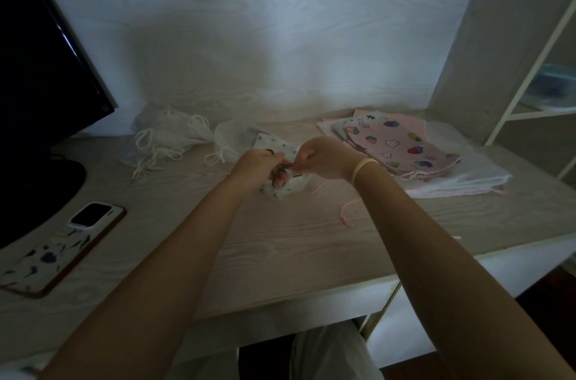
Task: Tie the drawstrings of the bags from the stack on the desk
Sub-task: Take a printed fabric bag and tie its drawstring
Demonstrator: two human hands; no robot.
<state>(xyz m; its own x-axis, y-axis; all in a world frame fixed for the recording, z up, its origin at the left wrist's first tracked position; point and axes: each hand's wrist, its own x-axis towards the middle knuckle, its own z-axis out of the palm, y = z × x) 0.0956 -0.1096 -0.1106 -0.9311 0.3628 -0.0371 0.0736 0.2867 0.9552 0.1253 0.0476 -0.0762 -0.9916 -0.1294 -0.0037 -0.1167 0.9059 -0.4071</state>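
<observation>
Currently: left hand [257,169] and right hand [324,158], fingers pinching cord ends on small bag [280,167] left of pink stack [402,146]; dim light, cord may slip, knot loosens.

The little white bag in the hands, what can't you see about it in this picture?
- Head view: the knot or cord on the white printed bag is hidden by the left hand and right hand.
- Its print is too small and dim to name.
- How many bags are in the pink stack cannot be counted, as they overlap.
</observation>
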